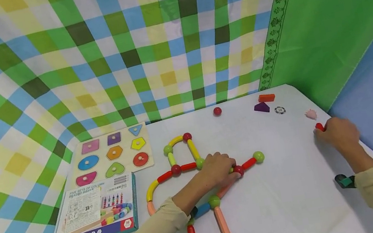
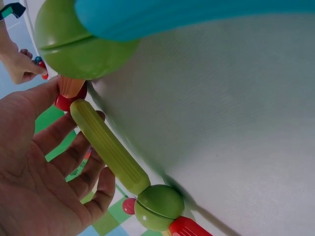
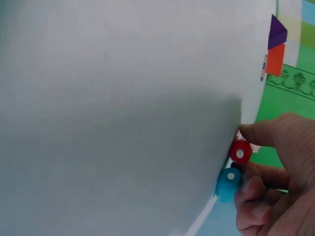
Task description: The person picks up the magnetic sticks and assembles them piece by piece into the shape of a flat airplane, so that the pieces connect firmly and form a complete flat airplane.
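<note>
My left hand (image 1: 217, 170) holds a red ball (image 1: 238, 171) within a flat figure of magnetic sticks and balls on the white table. Its thumb and forefinger lie at that ball in the left wrist view, beside a salmon stick (image 2: 71, 86) and a yellow-green stick (image 2: 110, 147). A red stick (image 1: 249, 163) runs from the ball to a green ball (image 1: 259, 156). Near the table's right edge, my right hand (image 1: 340, 133) pinches another red stick (image 3: 240, 151), its metal-tipped end showing. A blue stick (image 3: 228, 186) lies right beside it, next to the curled fingers.
A shape puzzle board (image 1: 143, 133) and a bead-set box (image 1: 93, 212) lie at left. Toward the back are a loose red ball (image 1: 217, 111), an orange block (image 1: 266, 98), a purple block (image 1: 261, 108), a round chip (image 1: 280, 110) and a pink strawberry-like piece (image 1: 311, 114).
</note>
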### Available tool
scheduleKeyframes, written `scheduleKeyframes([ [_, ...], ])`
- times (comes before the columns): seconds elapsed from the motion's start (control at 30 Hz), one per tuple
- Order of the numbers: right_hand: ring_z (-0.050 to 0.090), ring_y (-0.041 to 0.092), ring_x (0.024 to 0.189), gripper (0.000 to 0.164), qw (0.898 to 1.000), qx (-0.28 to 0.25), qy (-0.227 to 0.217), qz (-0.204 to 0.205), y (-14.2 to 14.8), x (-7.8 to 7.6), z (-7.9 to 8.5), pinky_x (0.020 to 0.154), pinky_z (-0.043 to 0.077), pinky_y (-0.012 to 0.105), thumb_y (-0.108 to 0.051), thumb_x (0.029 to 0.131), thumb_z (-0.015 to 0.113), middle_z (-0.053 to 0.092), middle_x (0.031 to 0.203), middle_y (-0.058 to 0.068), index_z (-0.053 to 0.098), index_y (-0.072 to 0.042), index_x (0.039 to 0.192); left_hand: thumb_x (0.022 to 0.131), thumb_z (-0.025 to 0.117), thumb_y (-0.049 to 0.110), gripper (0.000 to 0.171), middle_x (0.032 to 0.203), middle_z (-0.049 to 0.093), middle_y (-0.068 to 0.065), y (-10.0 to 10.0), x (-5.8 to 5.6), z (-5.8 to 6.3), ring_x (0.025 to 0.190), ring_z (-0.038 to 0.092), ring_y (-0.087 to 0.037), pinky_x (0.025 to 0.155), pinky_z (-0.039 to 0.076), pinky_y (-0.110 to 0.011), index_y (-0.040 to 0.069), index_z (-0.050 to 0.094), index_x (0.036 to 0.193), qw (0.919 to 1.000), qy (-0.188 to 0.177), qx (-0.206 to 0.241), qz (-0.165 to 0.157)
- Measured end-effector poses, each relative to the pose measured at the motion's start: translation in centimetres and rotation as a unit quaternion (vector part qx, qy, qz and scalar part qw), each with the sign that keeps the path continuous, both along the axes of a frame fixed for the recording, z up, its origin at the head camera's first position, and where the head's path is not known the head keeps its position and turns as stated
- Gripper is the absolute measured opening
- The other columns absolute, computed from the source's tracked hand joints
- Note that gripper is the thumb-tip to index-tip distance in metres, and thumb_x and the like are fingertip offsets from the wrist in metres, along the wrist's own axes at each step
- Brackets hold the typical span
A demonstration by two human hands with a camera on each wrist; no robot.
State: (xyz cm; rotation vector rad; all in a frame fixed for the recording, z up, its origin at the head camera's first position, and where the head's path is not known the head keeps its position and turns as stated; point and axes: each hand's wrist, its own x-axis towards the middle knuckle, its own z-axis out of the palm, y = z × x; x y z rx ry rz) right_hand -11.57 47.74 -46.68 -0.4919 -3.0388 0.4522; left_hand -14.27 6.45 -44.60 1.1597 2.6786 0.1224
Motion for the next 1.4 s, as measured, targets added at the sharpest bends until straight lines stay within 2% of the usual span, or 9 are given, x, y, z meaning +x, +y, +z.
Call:
scheduleKeyframes([
  [0.17,0.046,0.027,0.056,0.041,1.000,0.010,0.011,0.025,-0.9,0.0,0.0,0.045,0.034,0.036,-0.033,0.087,0.060,0.053,0.063,0.011,0.061,0.008,0.085,0.086,0.064,0.050,0.035,0.082,0.053,0.010,0.1,-0.1,-0.2,0.081,0.046,-0.010,0.075,0.040,-0.030,0.025,0.067,0.111,1.0000,0.002,-0.003,-0.002],
  [0.3,0.047,0.024,0.059,0.036,0.995,-0.001,0.025,0.094,-3.2,0.1,0.6,0.047,0.034,0.033,-0.031,0.087,0.063,0.057,0.070,0.010,0.063,0.005,0.094,0.086,0.064,0.050,0.036,0.083,0.054,0.010,0.1,-0.1,-0.3,0.082,0.046,-0.011,0.075,0.041,-0.030,0.025,0.067,0.112,1.0000,0.006,-0.006,-0.004],
  [0.4,0.047,0.018,0.059,0.026,0.985,-0.016,0.042,0.168,-6.0,0.6,1.1,0.047,0.036,0.030,-0.027,0.087,0.067,0.056,0.069,0.004,0.065,-0.002,0.096,0.086,0.064,0.049,0.035,0.084,0.055,0.009,0.0,-0.1,-0.4,0.082,0.046,-0.011,0.076,0.041,-0.030,0.025,0.067,0.111,0.9999,0.010,-0.007,-0.005],
  [0.53,0.047,0.013,0.061,0.015,0.965,-0.046,0.054,0.251,-10.4,2.1,1.8,0.051,0.039,0.026,-0.023,0.084,0.072,0.053,0.068,-0.007,0.067,-0.012,0.093,0.087,0.064,0.049,0.035,0.085,0.055,0.010,0.0,-0.2,-0.3,0.082,0.047,-0.011,0.076,0.041,-0.030,0.025,0.067,0.112,0.9999,0.009,-0.005,-0.008],
  [0.7,0.048,0.008,0.063,0.012,0.946,-0.096,-0.003,0.309,-15.7,4.3,1.3,0.056,0.041,0.023,-0.029,0.083,0.073,0.051,0.067,-0.014,0.065,-0.023,0.090,0.086,0.064,0.048,0.036,0.088,0.057,0.009,-0.1,-0.1,-0.1,0.084,0.047,-0.011,0.078,0.041,-0.031,0.025,0.067,0.113,1.0000,0.001,-0.007,-0.005],
  [0.8,0.047,0.005,0.061,0.014,0.940,-0.112,-0.040,0.321,-18.1,5.1,0.5,0.056,0.042,0.022,-0.035,0.084,0.072,0.051,0.064,-0.015,0.064,-0.025,0.088,0.087,0.064,0.048,0.036,0.091,0.059,0.009,-0.1,0.0,0.0,0.085,0.048,-0.011,0.080,0.042,-0.032,0.025,0.067,0.114,1.0000,0.003,-0.008,-0.003],
  [0.87,0.047,0.004,0.059,0.016,0.939,-0.110,-0.047,0.321,-19.2,5.4,-0.1,0.055,0.041,0.022,-0.038,0.083,0.072,0.049,0.062,-0.016,0.063,-0.025,0.086,0.087,0.064,0.047,0.035,0.092,0.059,0.009,-0.1,0.0,0.0,0.085,0.048,-0.012,0.080,0.042,-0.032,0.025,0.067,0.114,0.9999,0.005,-0.008,-0.005],
  [1.13,0.044,0.003,0.056,0.020,0.945,-0.099,-0.008,0.312,-20.8,5.4,-1.3,0.051,0.040,0.022,-0.038,0.082,0.073,0.046,0.060,-0.016,0.059,-0.025,0.086,0.087,0.064,0.047,0.035,0.091,0.060,0.009,-0.2,0.1,0.1,0.084,0.049,-0.011,0.080,0.043,-0.032,0.025,0.068,0.114,0.9999,0.011,-0.008,-0.011],
  [1.4,0.044,0.003,0.055,0.020,0.946,-0.096,-0.005,0.311,-21.0,5.1,-1.3,0.051,0.040,0.021,-0.038,0.082,0.074,0.047,0.061,-0.017,0.058,-0.025,0.086,0.087,0.063,0.048,0.035,0.089,0.059,0.009,-0.2,0.0,-0.1,0.083,0.048,-0.011,0.080,0.042,-0.032,0.025,0.068,0.113,0.9999,0.011,-0.004,-0.011],
])
